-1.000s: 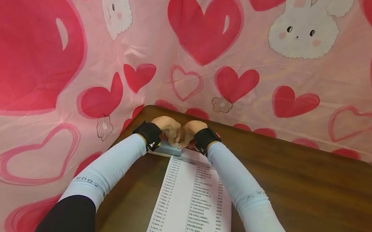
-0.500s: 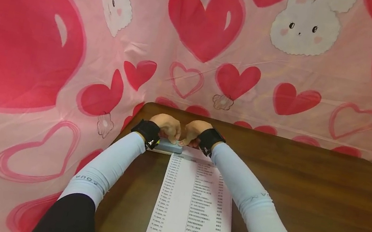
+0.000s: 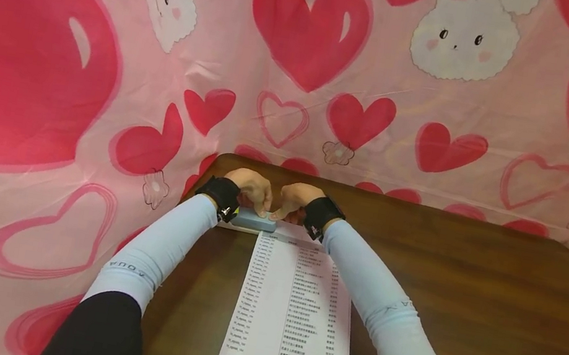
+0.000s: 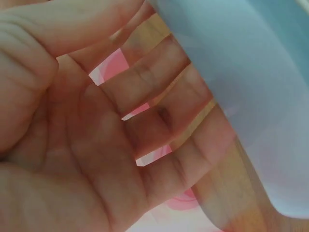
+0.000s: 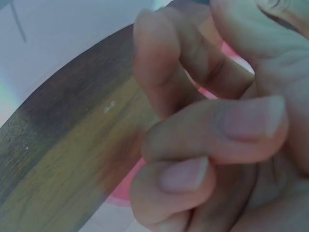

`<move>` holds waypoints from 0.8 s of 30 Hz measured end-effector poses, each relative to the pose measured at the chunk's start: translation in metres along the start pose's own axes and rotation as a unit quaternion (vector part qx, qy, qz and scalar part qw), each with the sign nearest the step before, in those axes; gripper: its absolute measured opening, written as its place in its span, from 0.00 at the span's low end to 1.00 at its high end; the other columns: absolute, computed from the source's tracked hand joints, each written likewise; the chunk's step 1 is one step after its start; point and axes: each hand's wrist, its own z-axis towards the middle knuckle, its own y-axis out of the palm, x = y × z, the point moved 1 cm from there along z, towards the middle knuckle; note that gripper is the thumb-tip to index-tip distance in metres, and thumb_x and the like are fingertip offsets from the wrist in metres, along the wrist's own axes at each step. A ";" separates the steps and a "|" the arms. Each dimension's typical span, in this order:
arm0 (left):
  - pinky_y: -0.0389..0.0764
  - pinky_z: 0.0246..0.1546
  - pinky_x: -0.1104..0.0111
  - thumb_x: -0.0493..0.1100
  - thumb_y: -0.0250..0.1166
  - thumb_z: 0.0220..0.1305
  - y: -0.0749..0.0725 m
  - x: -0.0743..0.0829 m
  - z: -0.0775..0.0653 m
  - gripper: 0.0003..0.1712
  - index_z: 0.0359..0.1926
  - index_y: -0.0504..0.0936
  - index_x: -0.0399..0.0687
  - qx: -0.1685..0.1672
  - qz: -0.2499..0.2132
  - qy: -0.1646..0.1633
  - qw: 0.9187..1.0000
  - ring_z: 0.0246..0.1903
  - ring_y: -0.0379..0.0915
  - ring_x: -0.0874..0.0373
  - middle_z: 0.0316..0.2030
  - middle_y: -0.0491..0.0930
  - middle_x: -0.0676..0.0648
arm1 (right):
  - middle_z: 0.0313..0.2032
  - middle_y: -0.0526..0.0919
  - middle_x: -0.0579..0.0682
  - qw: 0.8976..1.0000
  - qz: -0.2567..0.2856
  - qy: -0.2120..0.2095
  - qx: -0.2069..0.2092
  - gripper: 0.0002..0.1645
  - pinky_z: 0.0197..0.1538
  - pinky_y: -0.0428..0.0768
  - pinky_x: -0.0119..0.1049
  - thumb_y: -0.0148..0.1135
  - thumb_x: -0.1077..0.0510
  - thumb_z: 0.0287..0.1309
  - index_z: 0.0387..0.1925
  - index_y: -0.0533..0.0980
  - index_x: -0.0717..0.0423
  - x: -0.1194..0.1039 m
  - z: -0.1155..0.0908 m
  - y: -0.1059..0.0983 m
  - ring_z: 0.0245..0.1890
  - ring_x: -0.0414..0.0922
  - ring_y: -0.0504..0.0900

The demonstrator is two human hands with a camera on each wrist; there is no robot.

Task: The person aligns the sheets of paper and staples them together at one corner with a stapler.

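A blue-grey stapler (image 3: 249, 219) lies across the top left corner of a printed paper sheet stack (image 3: 296, 311). My left hand (image 3: 254, 188) holds the stapler near its front end, thumb on top; in the left wrist view its fingers reach the side of the stapler (image 4: 231, 72). From the other side, my right hand (image 3: 299, 197) sets its thumb on the same end, beside the left thumb. Its other fingers (image 5: 193, 128) are curled beyond the paper's top edge, in the right wrist view. What lies beneath the stapler's front end is hidden.
The brown wooden table (image 3: 444, 305) extends to the right, with a rounded far left corner. A pink cloth (image 3: 295, 47) with hearts and rabbits hangs close behind and along the left side. Both wrists wear black straps (image 3: 219, 195).
The hands have drawn slightly apart, the right one a little to the right, while both thumbs stay at the stapler's front end. The whole view has shifted slightly; the paper still lies under the stapler.
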 end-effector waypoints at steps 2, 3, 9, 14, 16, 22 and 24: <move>0.78 0.39 0.61 0.46 0.71 0.58 0.002 -0.001 -0.003 0.06 0.38 0.86 0.57 0.007 -0.010 0.006 1.000 0.38 0.73 0.56 0.30 0.76 0.55 | 0.24 0.88 0.48 1.000 0.009 -0.003 0.009 0.29 0.25 0.68 0.33 0.70 0.30 0.46 0.26 0.84 0.52 -0.001 -0.002 0.002 0.24 0.43 0.75; 0.79 0.39 0.61 0.47 0.71 0.58 0.002 -0.002 -0.005 0.06 0.38 0.87 0.58 0.012 -0.007 0.011 1.000 0.39 0.75 0.56 0.32 0.78 0.55 | 0.24 0.88 0.48 1.000 0.011 -0.004 0.011 0.29 0.24 0.68 0.33 0.69 0.31 0.47 0.26 0.84 0.53 -0.001 -0.002 0.003 0.25 0.44 0.75; 0.78 0.37 0.63 0.50 0.71 0.58 0.003 -0.008 -0.014 0.09 0.41 0.87 0.60 0.036 -0.015 0.040 0.998 0.40 0.72 0.57 0.37 0.78 0.56 | 0.25 0.88 0.51 0.999 0.016 -0.005 0.033 0.27 0.21 0.65 0.32 0.70 0.33 0.49 0.26 0.84 0.54 -0.005 -0.012 0.002 0.22 0.44 0.73; 0.76 0.43 0.65 0.45 0.70 0.60 0.008 -0.014 -0.020 0.11 0.43 0.87 0.53 0.031 -0.072 0.070 0.994 0.41 0.68 0.58 0.37 0.78 0.54 | 0.22 0.83 0.50 0.997 0.057 -0.035 0.035 0.26 0.21 0.67 0.32 0.70 0.36 0.52 0.27 0.84 0.56 -0.006 -0.018 0.002 0.18 0.42 0.71; 0.75 0.45 0.66 0.43 0.69 0.61 0.008 -0.015 -0.021 0.11 0.45 0.87 0.49 0.032 -0.089 0.088 0.992 0.42 0.69 0.58 0.38 0.79 0.52 | 0.23 0.82 0.50 0.996 0.071 -0.038 0.041 0.25 0.22 0.70 0.33 0.70 0.36 0.52 0.31 0.83 0.55 -0.004 -0.021 0.000 0.20 0.43 0.73; 0.73 0.54 0.63 0.45 0.66 0.64 0.010 -0.013 -0.030 0.15 0.50 0.85 0.47 0.065 -0.046 0.128 0.989 0.46 0.72 0.58 0.44 0.83 0.51 | 0.29 0.82 0.52 0.991 0.111 -0.046 0.055 0.26 0.33 0.80 0.39 0.72 0.40 0.51 0.44 0.76 0.51 -0.002 -0.027 -0.006 0.29 0.49 0.80; 0.73 0.56 0.59 0.47 0.67 0.63 0.012 -0.014 -0.034 0.17 0.52 0.84 0.47 0.064 -0.041 0.126 0.989 0.48 0.73 0.57 0.47 0.83 0.50 | 0.29 0.81 0.51 0.989 0.123 -0.064 0.046 0.24 0.32 0.80 0.37 0.71 0.42 0.53 0.43 0.77 0.52 -0.003 -0.027 -0.005 0.28 0.47 0.79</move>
